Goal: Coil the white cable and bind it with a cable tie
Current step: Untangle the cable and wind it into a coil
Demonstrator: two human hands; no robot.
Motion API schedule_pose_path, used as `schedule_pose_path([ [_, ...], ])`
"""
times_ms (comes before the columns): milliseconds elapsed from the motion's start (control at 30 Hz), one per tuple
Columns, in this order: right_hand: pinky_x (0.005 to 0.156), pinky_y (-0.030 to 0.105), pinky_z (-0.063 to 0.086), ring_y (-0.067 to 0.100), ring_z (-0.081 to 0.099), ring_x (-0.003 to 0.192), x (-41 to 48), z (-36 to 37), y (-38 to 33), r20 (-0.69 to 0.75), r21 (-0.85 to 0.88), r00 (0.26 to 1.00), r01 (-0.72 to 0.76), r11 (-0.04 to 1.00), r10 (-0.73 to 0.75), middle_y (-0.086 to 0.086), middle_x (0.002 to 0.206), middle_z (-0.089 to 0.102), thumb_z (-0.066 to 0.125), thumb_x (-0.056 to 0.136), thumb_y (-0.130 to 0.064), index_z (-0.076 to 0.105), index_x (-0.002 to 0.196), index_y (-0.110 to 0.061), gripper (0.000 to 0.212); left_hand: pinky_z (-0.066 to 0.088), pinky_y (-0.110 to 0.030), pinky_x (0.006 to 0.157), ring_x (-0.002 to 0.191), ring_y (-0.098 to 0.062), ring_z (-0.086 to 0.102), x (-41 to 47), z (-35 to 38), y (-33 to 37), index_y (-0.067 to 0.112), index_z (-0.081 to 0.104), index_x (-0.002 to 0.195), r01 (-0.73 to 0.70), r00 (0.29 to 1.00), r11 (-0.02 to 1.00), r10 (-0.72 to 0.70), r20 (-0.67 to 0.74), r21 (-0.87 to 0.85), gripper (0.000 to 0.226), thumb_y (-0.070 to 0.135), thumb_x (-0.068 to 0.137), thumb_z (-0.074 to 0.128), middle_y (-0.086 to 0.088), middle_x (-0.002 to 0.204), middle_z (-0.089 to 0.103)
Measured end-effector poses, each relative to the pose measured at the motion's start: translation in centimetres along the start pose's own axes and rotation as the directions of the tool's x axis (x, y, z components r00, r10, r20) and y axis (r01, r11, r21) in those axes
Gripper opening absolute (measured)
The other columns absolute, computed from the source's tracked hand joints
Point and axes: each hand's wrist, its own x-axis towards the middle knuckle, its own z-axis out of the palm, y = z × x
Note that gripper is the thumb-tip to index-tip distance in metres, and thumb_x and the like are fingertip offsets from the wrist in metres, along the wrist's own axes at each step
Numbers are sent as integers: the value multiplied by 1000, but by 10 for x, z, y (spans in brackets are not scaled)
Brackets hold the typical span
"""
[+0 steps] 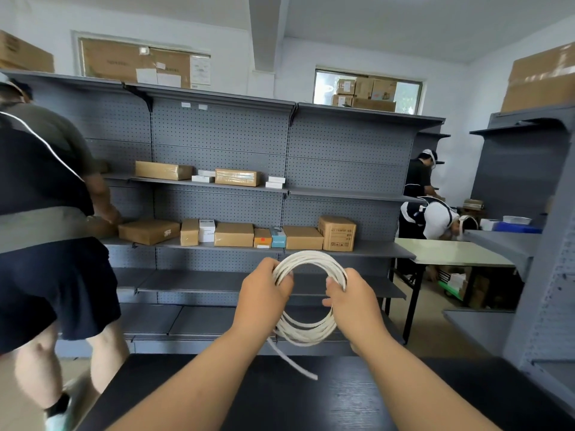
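While both hands grip it, the white cable [306,329] forms round loops.

Two hands, left [264,293] and right [351,298], one white cable [308,332], three other people.

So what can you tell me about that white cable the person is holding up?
The white cable is thin, looks plastic-coated, and is wound into a round coil of many loops. It is held upright in the air above a dark table, facing the camera. The left hand has a grip on its left side, the right hand on its right. One loose end hangs down below. No tie is visible on it.
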Motion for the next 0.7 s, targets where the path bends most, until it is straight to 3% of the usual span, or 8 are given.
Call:
schedule_pose_path([
  [100, 66, 35, 51, 16, 67, 81, -2, 0, -1, 47, 172, 994, -106, 979, 99, 1, 86, 61, 48, 94, -22, 53, 84, -19, 12, 38, -27, 52, 62, -19, 53, 0, -2, 6, 18, 48, 77, -34, 999, 999, 34, -4, 41, 15, 22, 92, 49, 1, 64, 54],
  [167, 73, 39, 52, 18, 68, 83, -2, -3, -2, 86, 181, 992, -107, 978, 93, 3, 88, 62, 51, 92, -19, 55, 87, -18, 6, 37, -30, 54, 62, -20, 50, 2, -5, 9, 16, 46, 78, -107, 994, 986, 107, 6, 130, 14, 17, 92, 46, 2, 65, 49],
  [333, 71, 28, 40, 14, 57, 85, -2, -14, -10, 140, -137, 976, 185, 973, -166, -10, 89, 61, 59, 85, -17, 54, 96, -28, 16, 37, -35, 62, 77, -29, 53, 3, -8, 20, 14, 47, 90, -390, 919, 812, 314, 238, 434, 5, 19, 91, 47, -4, 84, 48],
  [467, 68, 32, 41, 22, 56, 84, -7, -12, -13, 264, -390, 926, 360, 848, -271, 2, 95, 61, 50, 93, -22, 54, 103, -20, 12, 37, -36, 60, 82, -31, 56, 0, -8, 22, 13, 50, 103, -520, 852, 683, 379, 360, 513, 18, 24, 90, 54, -7, 98, 52],
  [600, 65, 32, 41, 24, 54, 82, -8, -9, -10, 172, -429, 944, 328, 842, -280, 5, 93, 58, 44, 96, -21, 53, 104, -17, 13, 44, -34, 70, 86, -24, 56, -1, -6, 18, 15, 55, 103, -429, 900, 807, 340, 275, 405, 17, 23, 88, 57, -4, 99, 57],
  [700, 53, 28, 35, 20, 51, 71, -6, -11, -4, 82, -356, 978, 208, 911, -192, 2, 85, 58, 44, 95, -21, 50, 92, -20, 7, 40, -28, 65, 79, -21, 55, -3, -6, 9, 15, 56, 98, -309, 948, 892, 259, 187, 331, 11, 19, 88, 55, -1, 86, 58],
])
